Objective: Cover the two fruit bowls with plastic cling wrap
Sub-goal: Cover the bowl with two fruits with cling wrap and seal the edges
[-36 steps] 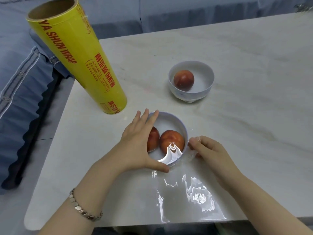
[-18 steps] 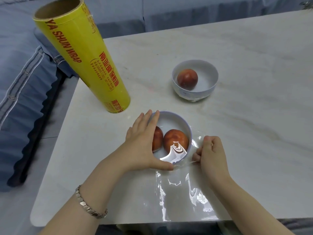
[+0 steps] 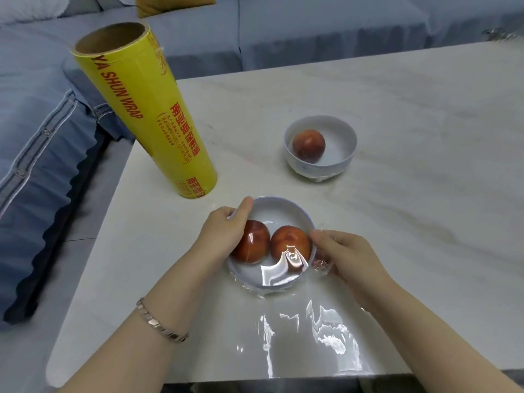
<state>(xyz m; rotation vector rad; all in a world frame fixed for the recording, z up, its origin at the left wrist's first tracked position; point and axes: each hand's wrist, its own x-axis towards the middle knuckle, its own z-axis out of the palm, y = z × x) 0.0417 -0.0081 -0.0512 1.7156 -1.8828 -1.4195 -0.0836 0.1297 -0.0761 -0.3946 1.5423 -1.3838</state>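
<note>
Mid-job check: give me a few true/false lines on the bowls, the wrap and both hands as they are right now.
1. The near bowl holds two fruits, the far bowl one. True.
2. The left hand holds the near bowl's left rim; the right hand is at its right side. True.
3. The yellow wrap roll stands on end on the table. True.
4. The right hand is empty. False: it pinches cling film against the bowl's side.
5. The spare cling film trails toward the far bowl. False: it lies on the table toward the person's edge.
6. The far bowl touches the roll. False: they stand apart.
</note>
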